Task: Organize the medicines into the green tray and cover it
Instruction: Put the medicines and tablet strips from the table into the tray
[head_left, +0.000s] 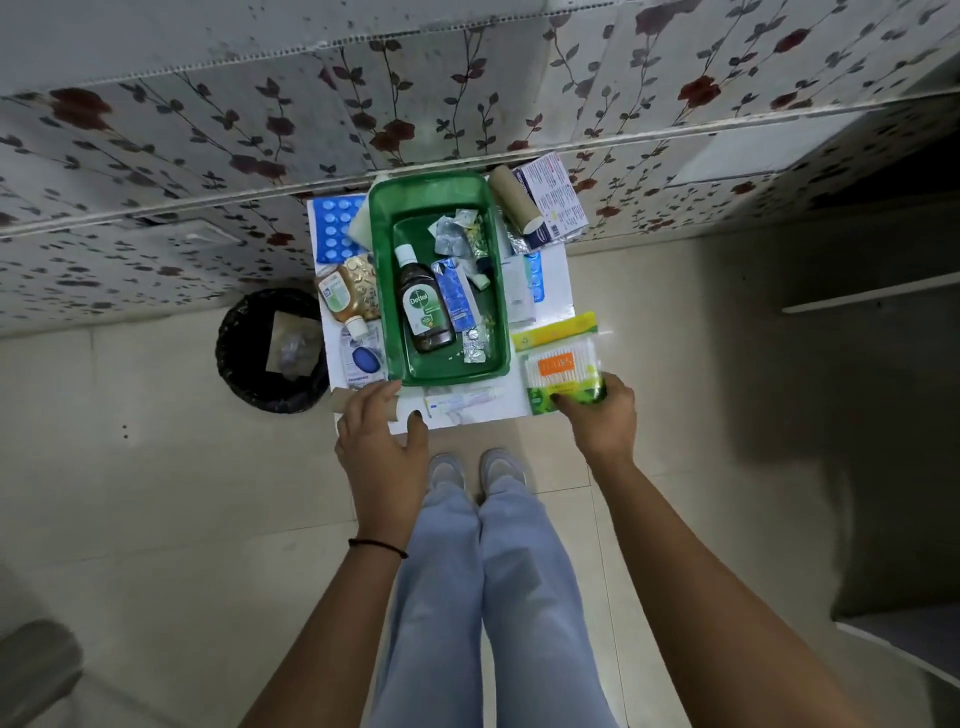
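Observation:
The green tray (498, 312) sits mid-table on a small white table (550, 291). Inside lie a Dettol bottle (423, 306), a blue tube (457, 299) and several foil blister strips (452, 231). My right hand (600, 418) grips a clear cotton-swab pack with a green bottom (561, 376) at the table's right front corner. My left hand (382, 434) hovers with fingers spread over the front left edge, above a cardboard roll (345, 401). A white tube (465, 401) lies in front of the tray.
Left of the tray: blue blister sheet (335, 226), amber bottle (340, 301), blue-and-white packet (361, 358). Right: cardboard roll (517, 205), printed box (553, 200), yellow-green box (556, 332). A black waste bin (267, 351) stands on the floor left. Flowered wall behind the table.

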